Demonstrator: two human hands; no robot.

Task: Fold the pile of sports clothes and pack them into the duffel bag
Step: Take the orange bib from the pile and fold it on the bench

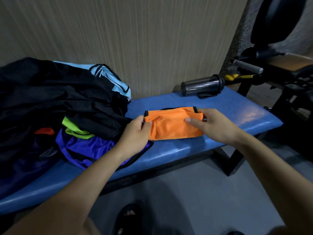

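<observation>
On the far left of the blue padded surface (177, 150) sits the pile of sports clothes (59, 102): mostly black fabric on top, with a light blue garment (111, 78) at the back against the wall and lime green (74, 129) and purple pieces (88, 146) showing at the front. Just right of the pile, the left hand (135, 134) pinches the left edge of a folded orange garment (172, 124) with black trim, which lies flat on the surface. The right hand (213, 124) grips the garment's right edge, thumb on top and fingers curled round the end. Farther right, near the wall, a dark transparent bottle (201, 85) lies on its side. Black gym equipment (279, 78) stands beyond the surface's right end.
</observation>
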